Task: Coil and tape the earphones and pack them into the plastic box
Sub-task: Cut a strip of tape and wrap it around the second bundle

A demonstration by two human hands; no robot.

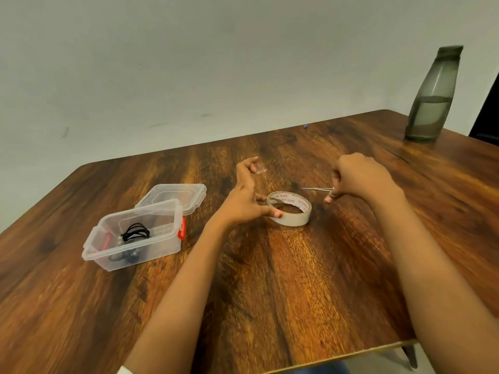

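On the table's left, the open plastic box (159, 248) holds coiled black earphones (135, 232). The left hand (243, 201) touches the tape roll (290, 209) and pinches 1 clear tape strip (260, 170). The right hand (361, 179) grips scissors (316, 188). A grey bottle (432, 103) stands far right.

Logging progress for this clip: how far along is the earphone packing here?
Done: coiled black earphones lie in the open box. In hand: the left hand pinches a cut tape strip while other fingers touch the roll; the right hand holds scissors. Left: placing that strip, though no loose earphones show on the table, and fitting the lid, which lies behind the box.
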